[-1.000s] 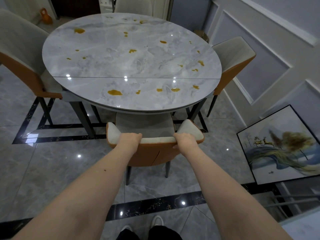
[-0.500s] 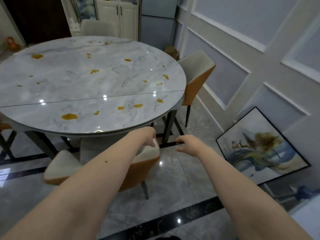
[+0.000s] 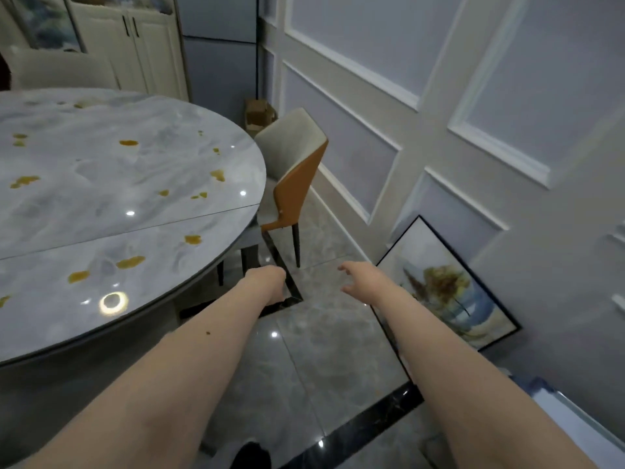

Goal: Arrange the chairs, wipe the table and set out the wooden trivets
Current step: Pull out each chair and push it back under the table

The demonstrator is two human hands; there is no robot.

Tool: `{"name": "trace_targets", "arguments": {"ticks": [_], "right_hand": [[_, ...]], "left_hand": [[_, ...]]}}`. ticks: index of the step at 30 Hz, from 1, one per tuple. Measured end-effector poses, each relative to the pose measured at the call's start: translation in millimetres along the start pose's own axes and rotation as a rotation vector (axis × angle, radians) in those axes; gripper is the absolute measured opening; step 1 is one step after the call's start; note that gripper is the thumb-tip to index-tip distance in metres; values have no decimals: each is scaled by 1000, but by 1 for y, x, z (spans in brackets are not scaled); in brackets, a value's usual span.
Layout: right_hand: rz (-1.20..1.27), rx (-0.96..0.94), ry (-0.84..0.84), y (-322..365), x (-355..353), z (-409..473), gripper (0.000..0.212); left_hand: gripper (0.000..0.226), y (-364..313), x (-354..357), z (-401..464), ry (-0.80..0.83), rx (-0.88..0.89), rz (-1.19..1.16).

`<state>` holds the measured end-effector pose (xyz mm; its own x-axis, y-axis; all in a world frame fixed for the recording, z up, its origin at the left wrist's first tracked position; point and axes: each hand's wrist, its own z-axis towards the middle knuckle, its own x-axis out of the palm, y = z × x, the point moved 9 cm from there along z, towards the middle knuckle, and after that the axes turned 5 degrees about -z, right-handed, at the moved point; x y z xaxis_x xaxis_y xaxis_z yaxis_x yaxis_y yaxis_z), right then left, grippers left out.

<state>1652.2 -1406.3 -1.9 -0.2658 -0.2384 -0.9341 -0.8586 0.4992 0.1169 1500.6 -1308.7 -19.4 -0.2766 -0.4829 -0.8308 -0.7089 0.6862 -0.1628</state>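
Both arms reach fwd over the floor (image 3: 324,360), nothing in either hand. The left hand (image 3: 269,282) is at approx. 6 o'clock of the frame centre, turned down w/ the fingers bent under it; they are mostly hidden behind the wrist, so how far they curl I cannot tell, but no object shows in it. The right hand (image 3: 360,277) is just to the right of it, fingers spread and relaxed, palm down, touching nothing.

The round marble surface (image 3: 101,211) fills the left side, from 8 to 10 o'clock. It has many yellow-orange spill spots (image 3: 130,262) across the top, and a seam line runs across it. One chair (image 3: 294,170), w/ a cream front and an orange back, stands at the surface's right edge, at about 12 o'clock from the hands; its seat is tucked partly under the edge and its back is close to the panelled wall (image 3: 439,96). Both hands are well apart from it. A second cream chair back (image 3: 61,71) shows at 10 o'clock behind the surface, blurred.

A framed picture (image 3: 449,286) leans on the wall at 3 o'clock, standing on the floor. White cabinet doors (image 3: 135,45) are at 11 o'clock. A small cardboard box (image 3: 258,113) sits in the corner behind the chair.
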Motion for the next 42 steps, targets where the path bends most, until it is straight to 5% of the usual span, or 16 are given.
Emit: {"name": "trace_targets", "arguments": {"ticks": [17,27,34,42], "right_hand": [[-60,-80,21,-131,-122,297,54],[-119,-291,-41,-176,-198,496,57],[-201,-452,-38,-174,-264,626,61],[-250,-723,-103,-103,-292,741,63]], "left_hand": [[26,-66,-169,329,-82,-55,-102],[25,-60,-277,479,-329,-194,-289],[52,-52,-347,546,-492,-354,-451],[51,-4,-385,640,-413,-439,-679]]}}
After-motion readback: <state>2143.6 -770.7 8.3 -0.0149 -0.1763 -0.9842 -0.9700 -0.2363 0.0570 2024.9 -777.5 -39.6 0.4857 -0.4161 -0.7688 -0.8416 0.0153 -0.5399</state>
